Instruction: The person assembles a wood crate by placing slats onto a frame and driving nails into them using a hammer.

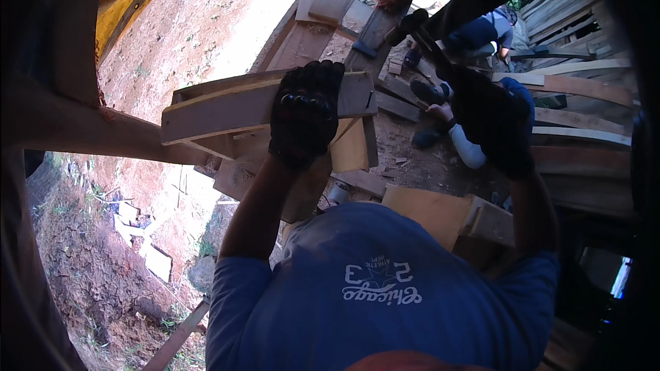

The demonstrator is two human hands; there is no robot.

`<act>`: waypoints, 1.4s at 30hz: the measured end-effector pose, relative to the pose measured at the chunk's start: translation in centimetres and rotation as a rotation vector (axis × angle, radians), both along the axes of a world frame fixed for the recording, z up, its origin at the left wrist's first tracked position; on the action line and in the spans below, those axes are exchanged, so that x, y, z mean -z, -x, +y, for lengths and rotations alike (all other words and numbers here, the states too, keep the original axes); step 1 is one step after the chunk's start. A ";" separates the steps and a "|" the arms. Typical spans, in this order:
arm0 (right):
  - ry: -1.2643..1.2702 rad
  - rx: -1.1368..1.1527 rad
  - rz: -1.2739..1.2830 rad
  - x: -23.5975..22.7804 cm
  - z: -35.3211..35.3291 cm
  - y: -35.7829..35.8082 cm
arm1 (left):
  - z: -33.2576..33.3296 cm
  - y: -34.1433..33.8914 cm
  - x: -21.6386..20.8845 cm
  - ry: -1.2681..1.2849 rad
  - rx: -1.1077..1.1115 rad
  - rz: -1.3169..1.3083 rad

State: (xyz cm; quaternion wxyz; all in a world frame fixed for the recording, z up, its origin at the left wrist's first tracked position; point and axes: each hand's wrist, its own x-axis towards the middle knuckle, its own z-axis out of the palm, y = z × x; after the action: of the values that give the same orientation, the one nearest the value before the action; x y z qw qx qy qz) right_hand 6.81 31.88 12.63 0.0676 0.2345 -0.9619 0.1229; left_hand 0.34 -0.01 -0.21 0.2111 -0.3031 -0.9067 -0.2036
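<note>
Sunlit reddish ground [213,24] made the background. My left grip [304,113], gloved, was closed over the curved wooden frame [230,111], ahead of the blue shirt [378,261]; my right grip [491,113] held a hammer [410,24] aloft. I judged it a hammering step, whose next move called for a steady frame.

Place: open-air woodworking workshop | stacked planks [562,8] | scattered wood scraps [395,66] | hammer [410,24] | bare earth [199,27] alongside
</note>
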 end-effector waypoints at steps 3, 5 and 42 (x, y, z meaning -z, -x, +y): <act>0.194 0.053 -0.163 -0.2 -0.8 -0.7 | 1.1 -2.9 0.1 0.034 -0.203 0.099; 0.154 0.008 -0.248 -0.4 -0.7 -1.7 | 0.9 -4.0 0.3 0.032 -0.276 0.098; 0.485 0.835 -0.126 8.5 -7.7 -7.7 | 0.0 -1.7 4.5 -0.218 -0.229 0.212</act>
State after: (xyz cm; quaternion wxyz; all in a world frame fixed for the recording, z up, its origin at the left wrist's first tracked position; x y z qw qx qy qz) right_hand 14.50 24.14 4.12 0.1053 -0.2018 -0.9197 0.3198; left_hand 2.08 0.00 -4.73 0.3590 -0.1932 -0.8804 -0.2423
